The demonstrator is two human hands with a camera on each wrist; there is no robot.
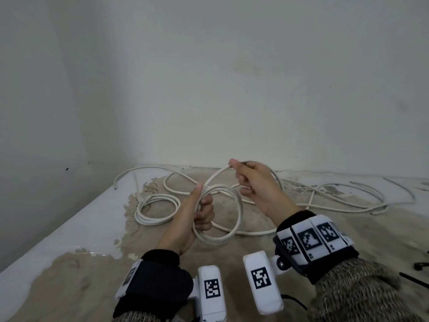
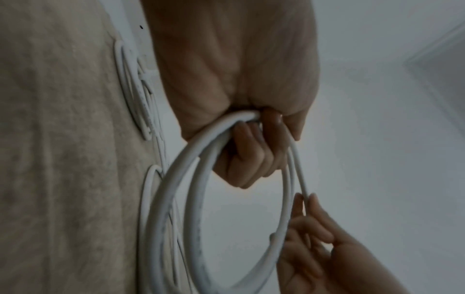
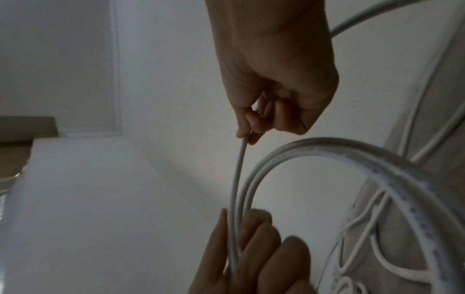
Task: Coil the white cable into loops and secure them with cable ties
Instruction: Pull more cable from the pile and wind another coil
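Note:
My left hand [image 1: 199, 213] grips a coil of white cable [image 1: 228, 231] made of several loops, held above the floor. In the left wrist view its fingers [image 2: 249, 157] curl round the top of the coil [image 2: 176, 199]. My right hand [image 1: 249, 180] pinches a free strand of the same cable [image 1: 216, 175] between thumb and fingers, raised above and right of the coil. In the right wrist view that strand [image 3: 240, 169] runs from the right fingertips [image 3: 247, 129] down into the left hand [image 3: 251, 258]. The rest of the cable [image 1: 336, 201] trails loose over the floor.
A second white coil [image 1: 157, 209], bound with a tie, lies on the floor at the left. Loose white cable [image 1: 144, 169] curves along the wall base. Black cable ties [image 1: 415, 278] lie at the right edge. White walls meet in a corner at the left.

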